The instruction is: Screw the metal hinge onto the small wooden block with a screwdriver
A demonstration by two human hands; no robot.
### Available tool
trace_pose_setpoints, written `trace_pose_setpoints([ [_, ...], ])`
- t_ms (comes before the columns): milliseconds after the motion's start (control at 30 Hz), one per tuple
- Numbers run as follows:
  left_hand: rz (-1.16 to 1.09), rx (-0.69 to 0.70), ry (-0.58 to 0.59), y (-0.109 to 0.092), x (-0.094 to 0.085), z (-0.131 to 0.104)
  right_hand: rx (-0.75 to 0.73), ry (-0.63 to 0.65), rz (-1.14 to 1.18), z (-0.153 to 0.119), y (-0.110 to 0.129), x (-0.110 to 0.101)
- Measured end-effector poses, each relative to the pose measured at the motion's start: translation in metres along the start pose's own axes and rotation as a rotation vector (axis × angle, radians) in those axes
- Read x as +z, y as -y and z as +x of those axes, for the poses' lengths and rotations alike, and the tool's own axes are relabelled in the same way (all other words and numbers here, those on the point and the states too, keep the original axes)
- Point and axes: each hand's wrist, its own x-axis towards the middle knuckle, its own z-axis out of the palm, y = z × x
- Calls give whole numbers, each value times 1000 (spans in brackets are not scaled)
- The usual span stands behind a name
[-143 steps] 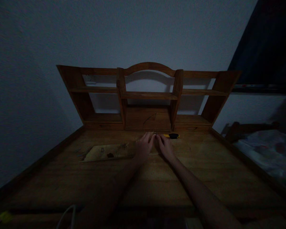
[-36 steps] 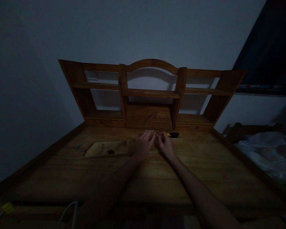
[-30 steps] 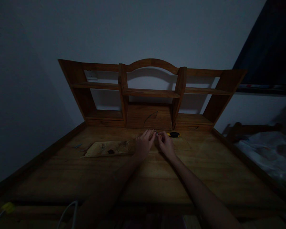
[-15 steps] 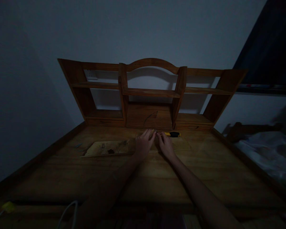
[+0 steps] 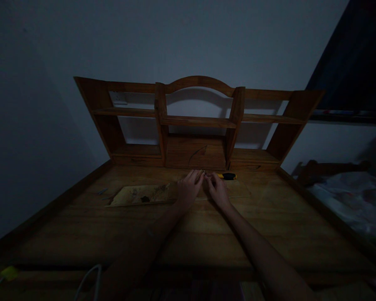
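My left hand and my right hand meet over a long flat piece of board. Fingertips of both hands are closed together around a small, partly shiny thing, too dark and small to name. Just beyond the right hand lies a tool with a yellow and black handle; its other end is hidden by the fingers. Dark stains and a ragged left end mark the board, and the hands cover part of it.
The wooden desk carries a shelf unit along its back. A thin dark wire shows against its middle compartment. Small slim pieces lie left of the board. A white cable and a yellow object are at lower left.
The fingertips have shifted very slightly around the small thing. Board and tool stay in place; the whole view has moved a touch.
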Motion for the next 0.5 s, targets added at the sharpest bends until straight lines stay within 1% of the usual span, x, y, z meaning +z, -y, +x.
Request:
trace_pose_setpoints([
  [300, 27, 13, -1, -1, -3, -1, 38, -20, -26, 1, 0, -1],
  [500, 13, 11, -4, -1, -1, -1, 5, 8, -52, 1, -3, 0],
])
